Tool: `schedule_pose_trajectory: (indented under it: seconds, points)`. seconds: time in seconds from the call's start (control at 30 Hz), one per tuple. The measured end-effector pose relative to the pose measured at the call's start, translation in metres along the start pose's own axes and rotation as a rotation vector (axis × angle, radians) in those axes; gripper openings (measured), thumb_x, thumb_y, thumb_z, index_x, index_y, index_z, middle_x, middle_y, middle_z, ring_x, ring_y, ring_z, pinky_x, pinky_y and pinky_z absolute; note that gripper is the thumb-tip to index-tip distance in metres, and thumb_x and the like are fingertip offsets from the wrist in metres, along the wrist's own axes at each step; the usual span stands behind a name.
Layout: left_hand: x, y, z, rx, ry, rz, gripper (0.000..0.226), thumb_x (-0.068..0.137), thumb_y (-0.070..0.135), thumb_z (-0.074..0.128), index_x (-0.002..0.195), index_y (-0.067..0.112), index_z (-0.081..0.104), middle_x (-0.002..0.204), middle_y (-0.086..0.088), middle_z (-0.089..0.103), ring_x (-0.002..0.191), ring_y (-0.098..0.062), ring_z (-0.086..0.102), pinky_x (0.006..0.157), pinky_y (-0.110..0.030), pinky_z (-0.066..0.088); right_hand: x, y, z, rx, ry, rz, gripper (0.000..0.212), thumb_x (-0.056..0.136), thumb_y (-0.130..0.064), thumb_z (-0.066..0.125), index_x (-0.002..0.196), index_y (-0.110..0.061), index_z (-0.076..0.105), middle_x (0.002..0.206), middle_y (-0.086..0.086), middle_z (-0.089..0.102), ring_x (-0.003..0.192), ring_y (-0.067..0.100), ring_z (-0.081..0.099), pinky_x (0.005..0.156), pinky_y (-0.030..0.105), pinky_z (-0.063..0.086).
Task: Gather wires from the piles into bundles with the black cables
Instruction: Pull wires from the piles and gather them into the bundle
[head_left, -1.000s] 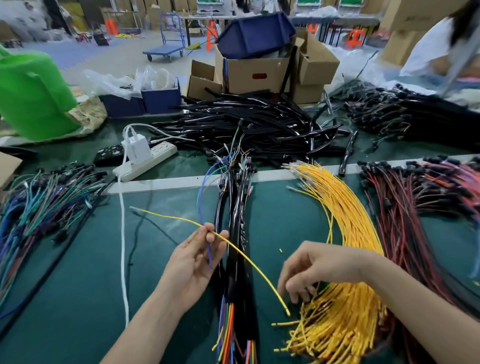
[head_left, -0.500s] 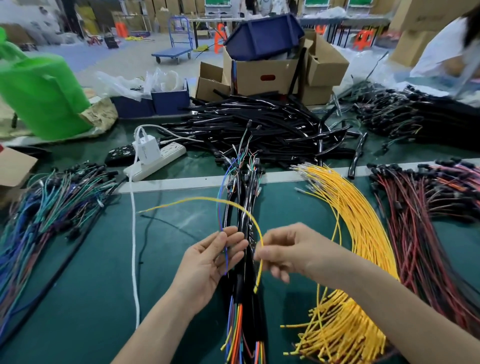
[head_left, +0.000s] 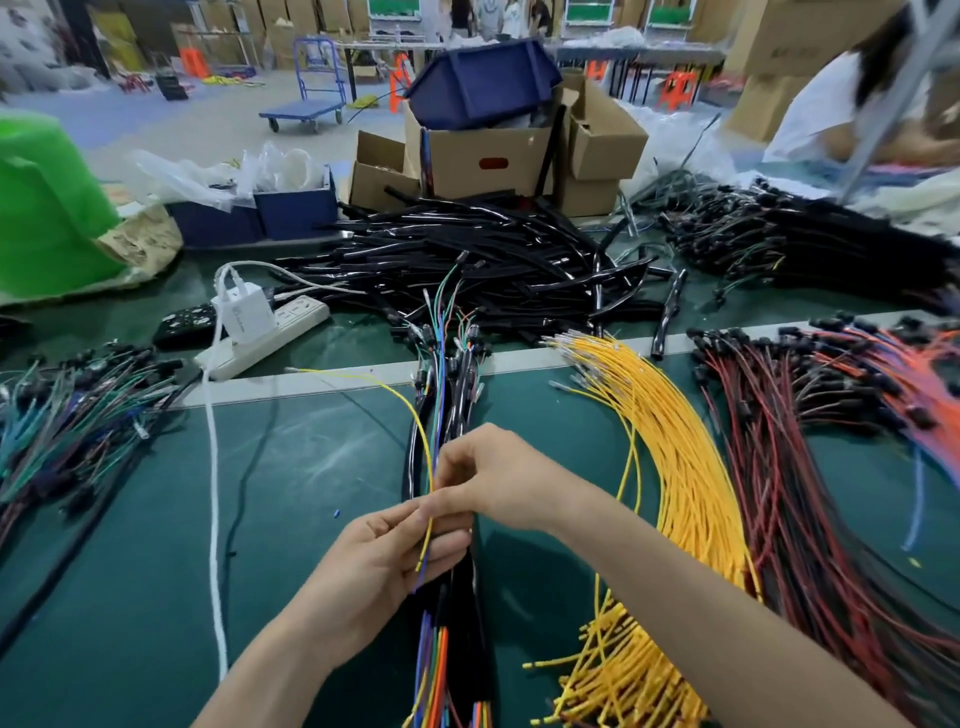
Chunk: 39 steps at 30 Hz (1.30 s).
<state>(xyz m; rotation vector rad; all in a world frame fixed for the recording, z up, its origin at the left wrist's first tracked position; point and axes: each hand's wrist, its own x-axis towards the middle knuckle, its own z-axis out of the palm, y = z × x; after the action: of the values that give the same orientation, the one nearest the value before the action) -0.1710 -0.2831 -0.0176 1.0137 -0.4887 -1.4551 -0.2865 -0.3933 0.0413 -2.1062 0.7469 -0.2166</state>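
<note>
A single yellow wire (head_left: 410, 415) arcs from the white strip down into both hands. My left hand (head_left: 384, 556) lies palm up under it, with a blue wire and the yellow end across its fingers. My right hand (head_left: 488, 478) pinches the yellow wire just above the left fingers. Both hands hover over a bundle of black cables with coloured wires (head_left: 452, 649) running down the mat's centre. The yellow wire pile (head_left: 675, 467) fans out to the right. A heap of black cables (head_left: 467, 260) lies behind.
Red and black wires (head_left: 810, 467) spread at the right; green and blue wires (head_left: 67, 421) at the left. A white power strip (head_left: 270, 332) with a charger and white cord (head_left: 213, 519) sits left of centre. Cardboard boxes (head_left: 483, 156) stand behind. Another person (head_left: 831, 104) works at far right.
My right hand left the yellow pile and came over to the left hand, bringing the yellow wire's end with it. The wire's loop has straightened alongside the black bundle.
</note>
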Motion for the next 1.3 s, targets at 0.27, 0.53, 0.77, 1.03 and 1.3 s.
schedule_pose_trajectory:
  seconds: [0.27, 0.53, 0.77, 1.03, 1.3]
  points:
    - [0.000, 0.003, -0.009, -0.023, -0.124, -0.101, 0.032, 0.077, 0.002, 0.056, 0.106, -0.001, 0.070, 0.101, -0.016, 0.070, 0.077, -0.015, 0.070, 0.078, -0.028, 0.056, -0.006, 0.010, -0.002, 0.048, -0.058, 0.037, 0.014, 0.078, -0.020, 0.076, 0.074, -0.014, 0.065, 0.063, -0.005, 0.057, 0.057, 0.005, 0.049, 0.058, 0.021, 0.042]
    - [0.000, 0.003, -0.012, -0.044, -0.078, -0.136, 0.030, 0.075, -0.007, 0.055, 0.101, -0.005, 0.069, 0.085, -0.017, 0.066, 0.067, -0.024, 0.069, 0.072, -0.034, 0.058, -0.014, 0.106, -0.154, -0.401, 0.626, 0.470, 0.014, 0.085, -0.013, 0.065, 0.081, 0.001, 0.066, 0.082, 0.013, 0.068, 0.072, 0.021, 0.065, 0.072, 0.034, 0.055]
    - [0.003, 0.005, -0.011, -0.028, -0.080, -0.156, 0.029, 0.079, -0.004, 0.053, 0.102, -0.003, 0.070, 0.087, -0.018, 0.068, 0.069, -0.025, 0.070, 0.073, -0.034, 0.058, -0.027, 0.160, -0.171, -0.662, 0.543, 0.777, 0.028, 0.082, -0.013, 0.069, 0.068, -0.010, 0.045, 0.074, 0.008, 0.054, 0.070, 0.027, 0.054, 0.063, 0.035, 0.044]
    - [0.002, 0.005, -0.011, -0.045, -0.088, -0.161, 0.028, 0.080, -0.005, 0.050, 0.100, -0.004, 0.070, 0.087, -0.019, 0.067, 0.069, -0.025, 0.068, 0.071, -0.033, 0.058, -0.025, 0.142, -0.177, -0.649, 0.268, 0.870, 0.008, 0.078, -0.005, 0.062, 0.083, -0.006, 0.055, 0.075, 0.008, 0.066, 0.075, 0.025, 0.065, 0.078, 0.039, 0.056]
    - [0.001, 0.006, -0.008, -0.022, -0.050, -0.160, 0.025, 0.075, -0.004, 0.056, 0.095, -0.005, 0.071, 0.087, -0.023, 0.068, 0.065, -0.025, 0.069, 0.068, -0.034, 0.059, -0.035, 0.112, -0.208, -0.280, 0.531, 0.723, 0.023, 0.099, -0.009, 0.039, 0.085, 0.004, 0.053, 0.072, 0.020, 0.067, 0.045, 0.020, 0.053, 0.042, 0.025, 0.042]
